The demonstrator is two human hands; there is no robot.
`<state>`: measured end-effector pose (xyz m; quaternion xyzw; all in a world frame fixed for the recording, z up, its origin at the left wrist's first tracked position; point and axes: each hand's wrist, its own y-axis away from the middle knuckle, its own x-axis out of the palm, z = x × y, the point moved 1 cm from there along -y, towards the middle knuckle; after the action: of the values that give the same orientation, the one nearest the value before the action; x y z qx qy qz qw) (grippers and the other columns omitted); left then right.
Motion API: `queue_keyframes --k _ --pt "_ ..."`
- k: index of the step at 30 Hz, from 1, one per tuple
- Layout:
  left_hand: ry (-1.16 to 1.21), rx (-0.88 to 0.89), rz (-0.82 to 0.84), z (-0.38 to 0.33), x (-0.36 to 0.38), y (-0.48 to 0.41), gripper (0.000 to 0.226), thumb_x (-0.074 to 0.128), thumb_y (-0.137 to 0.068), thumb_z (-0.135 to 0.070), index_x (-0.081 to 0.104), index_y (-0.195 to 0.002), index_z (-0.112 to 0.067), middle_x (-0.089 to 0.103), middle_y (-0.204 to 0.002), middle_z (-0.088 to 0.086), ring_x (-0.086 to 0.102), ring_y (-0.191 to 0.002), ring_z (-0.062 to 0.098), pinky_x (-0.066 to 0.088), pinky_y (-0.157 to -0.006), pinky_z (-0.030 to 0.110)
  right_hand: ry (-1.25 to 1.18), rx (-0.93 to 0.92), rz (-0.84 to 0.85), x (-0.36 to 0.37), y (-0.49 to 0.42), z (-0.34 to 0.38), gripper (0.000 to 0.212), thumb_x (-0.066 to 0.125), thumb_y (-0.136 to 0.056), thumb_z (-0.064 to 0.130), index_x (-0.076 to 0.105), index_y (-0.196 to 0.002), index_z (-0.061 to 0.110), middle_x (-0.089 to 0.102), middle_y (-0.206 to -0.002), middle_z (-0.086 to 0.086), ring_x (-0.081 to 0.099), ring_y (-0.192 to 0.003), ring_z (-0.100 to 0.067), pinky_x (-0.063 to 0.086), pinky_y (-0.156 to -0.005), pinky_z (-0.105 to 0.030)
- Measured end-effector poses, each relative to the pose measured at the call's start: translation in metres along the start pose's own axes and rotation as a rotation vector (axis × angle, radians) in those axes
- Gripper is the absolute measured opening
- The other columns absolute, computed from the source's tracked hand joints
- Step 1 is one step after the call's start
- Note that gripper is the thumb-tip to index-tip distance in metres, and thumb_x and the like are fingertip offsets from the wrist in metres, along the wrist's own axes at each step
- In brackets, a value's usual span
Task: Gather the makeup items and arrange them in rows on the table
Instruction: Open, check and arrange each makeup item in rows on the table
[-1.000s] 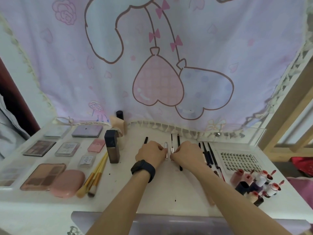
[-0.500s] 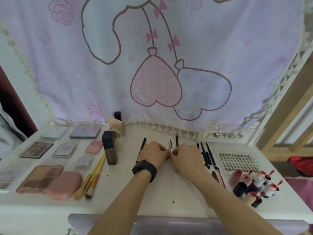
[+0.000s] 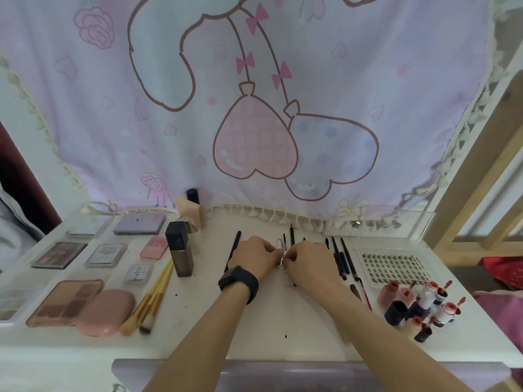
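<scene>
Both hands are on one item now. A second ago they were apart on separate sticks; the left hand [image 3: 254, 254] and right hand [image 3: 310, 261] have since closed together, fingertips pinching the slim clear plastic tube [image 3: 279, 246] mid-way across the white counter [image 3: 283, 315]. The tube sits between the single thin black pencil [image 3: 235, 244] and the bunch of black liner pencils [image 3: 341, 260]. My read: it's being squared into that row. The pink-brown eyeshadow palettes [image 3: 65, 302] are already lined up, so this is late-stage.

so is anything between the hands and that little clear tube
Nothing visible does: the left hand and the right hand both pinch the clear tube directly, beside the black pencils.
</scene>
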<state>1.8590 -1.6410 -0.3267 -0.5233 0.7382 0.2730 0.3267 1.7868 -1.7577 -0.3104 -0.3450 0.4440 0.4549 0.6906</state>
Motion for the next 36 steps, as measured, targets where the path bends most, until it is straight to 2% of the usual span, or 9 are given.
queue_keyframes --k 7,13,16,20,23,25,29,33,36 --pt "-0.023 0.007 0.008 0.001 -0.010 0.001 0.022 0.060 -0.090 -0.041 0.074 -0.078 -0.030 0.074 -0.085 -0.008 0.067 -0.085 0.016 0.058 -0.080 0.035 0.007 -0.027 -0.057 -0.007 0.004 -0.001 0.021 0.056 -0.095 0.027 0.075 -0.100 0.019 0.073 -0.093 0.001 0.066 -0.090 -0.020 0.054 -0.077 -0.033" --pt "-0.072 0.018 -0.118 0.009 -0.029 0.012 0.023 0.056 -0.093 -0.042 0.073 -0.106 -0.034 0.071 -0.102 -0.011 0.066 -0.093 0.015 0.057 -0.080 0.033 -0.041 -0.057 -0.128 -0.013 0.023 -0.005 0.024 0.054 -0.099 0.029 0.069 -0.116 0.024 0.072 -0.105 0.007 0.063 -0.099 -0.014 0.045 -0.079 -0.028" --pt "-0.102 0.023 -0.216 0.019 -0.036 0.019 0.025 0.054 -0.094 -0.041 0.068 -0.114 -0.036 0.067 -0.111 -0.009 0.063 -0.098 0.016 0.056 -0.082 0.035 -0.118 -0.094 -0.160 -0.011 0.046 -0.011 0.025 0.054 -0.100 0.032 0.065 -0.122 0.027 0.064 -0.106 0.010 0.057 -0.095 -0.011 0.044 -0.084 -0.027" --pt "-0.206 0.037 -0.252 0.036 -0.031 0.026 0.039 0.054 -0.095 -0.039 0.055 -0.133 -0.030 0.050 -0.132 0.001 0.049 -0.120 0.020 0.053 -0.085 0.036 -0.201 -0.184 -0.218 0.004 0.097 -0.019 0.031 0.059 -0.099 0.029 0.064 -0.129 0.026 0.061 -0.125 0.013 0.058 -0.108 -0.006 0.047 -0.094 -0.021" --pt "-0.264 -0.031 -0.212 0.044 -0.026 0.032 0.049 0.052 -0.097 -0.039 0.044 -0.142 -0.020 0.044 -0.139 0.007 0.043 -0.128 0.026 0.048 -0.090 0.040 -0.115 -0.223 -0.261 0.018 0.135 -0.025 0.034 0.079 -0.084 0.018 0.073 -0.118 0.018 0.069 -0.122 0.006 0.067 -0.113 -0.016 0.052 -0.099 -0.034" --pt "-0.323 -0.046 -0.215 0.046 -0.023 0.036 0.045 0.047 -0.100 -0.039 0.049 -0.137 -0.013 0.048 -0.136 0.011 0.045 -0.125 0.030 0.046 -0.096 0.041 -0.023 -0.278 -0.294 0.031 0.151 -0.032 0.037 0.084 -0.079 0.016 0.076 -0.115 0.013 0.072 -0.121 0.000 0.068 -0.115 -0.021 0.048 -0.102 -0.037" --pt "-0.429 -0.043 -0.252 0.047 -0.019 0.044 0.037 0.038 -0.105 -0.034 0.062 -0.118 -0.009 0.053 -0.124 0.015 0.048 -0.116 0.035 0.045 -0.096 0.041 0.037 -0.328 -0.312 0.046 0.162 -0.042 0.034 0.074 -0.091 0.020 0.073 -0.122 0.006 0.070 -0.129 -0.006 0.065 -0.123 -0.022 0.050 -0.104 -0.037" --pt "-0.428 -0.082 -0.274 0.047 -0.016 0.052 0.028 0.037 -0.105 -0.022 0.058 -0.118 -0.009 0.053 -0.121 0.018 0.049 -0.110 0.036 0.044 -0.091 0.041 0.069 -0.403 -0.355 0.049 0.166 -0.041 0.044 0.044 -0.100 0.029 0.072 -0.124 0.004 0.068 -0.130 -0.008 0.064 -0.124 -0.023 0.046 -0.108 -0.038" --pt "-0.360 -0.081 -0.288 0.047 -0.016 0.062 0.025 0.036 -0.105 -0.018 0.056 -0.116 -0.007 0.055 -0.117 0.020 0.051 -0.107 0.037 0.042 -0.090 0.042 0.015 -0.405 -0.370 0.054 0.167 -0.046 0.047 0.041 -0.101 0.029 0.068 -0.128 0.003 0.066 -0.134 -0.010 0.061 -0.128 -0.024 0.043 -0.111 -0.038"
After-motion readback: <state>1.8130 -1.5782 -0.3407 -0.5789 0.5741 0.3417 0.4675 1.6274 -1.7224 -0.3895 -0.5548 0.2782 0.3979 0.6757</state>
